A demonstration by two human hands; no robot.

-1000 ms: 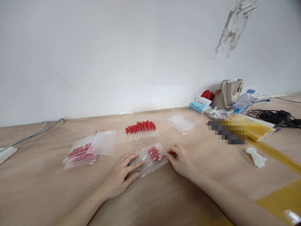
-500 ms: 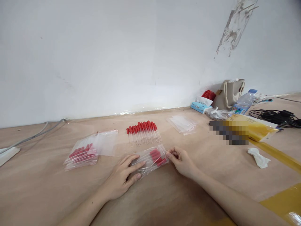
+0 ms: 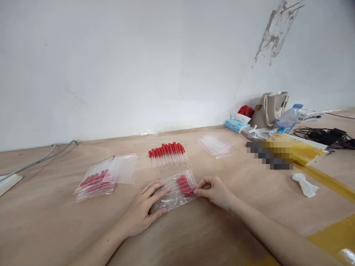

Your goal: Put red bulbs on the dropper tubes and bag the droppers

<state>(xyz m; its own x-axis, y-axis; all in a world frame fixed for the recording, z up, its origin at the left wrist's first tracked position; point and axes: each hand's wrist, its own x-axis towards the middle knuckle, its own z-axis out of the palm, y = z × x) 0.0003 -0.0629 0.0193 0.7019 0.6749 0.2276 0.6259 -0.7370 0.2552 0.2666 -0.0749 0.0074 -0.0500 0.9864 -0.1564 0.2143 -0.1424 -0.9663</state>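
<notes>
A clear zip bag (image 3: 173, 194) with several red-capped droppers inside lies on the brown surface in front of me. My left hand (image 3: 144, 210) rests flat on the bag's left end, fingers spread, pressing it down. My right hand (image 3: 215, 191) pinches the bag's right edge next to the red caps, fingers curled together. Just behind the bag lies a loose row of red-capped glass droppers (image 3: 168, 155).
A pile of filled bags (image 3: 97, 181) lies to the left and empty clear bags (image 3: 215, 145) to the back right. Farther right are a tissue pack (image 3: 235, 123), a beige bag (image 3: 270, 109), a water bottle (image 3: 287, 118), a yellow packet (image 3: 303, 153), black cables (image 3: 327, 136) and a crumpled tissue (image 3: 303, 184).
My right hand has slid a little along the bag's right edge toward me, and the droppers have settled deeper in the bag. My left hand stays put.
</notes>
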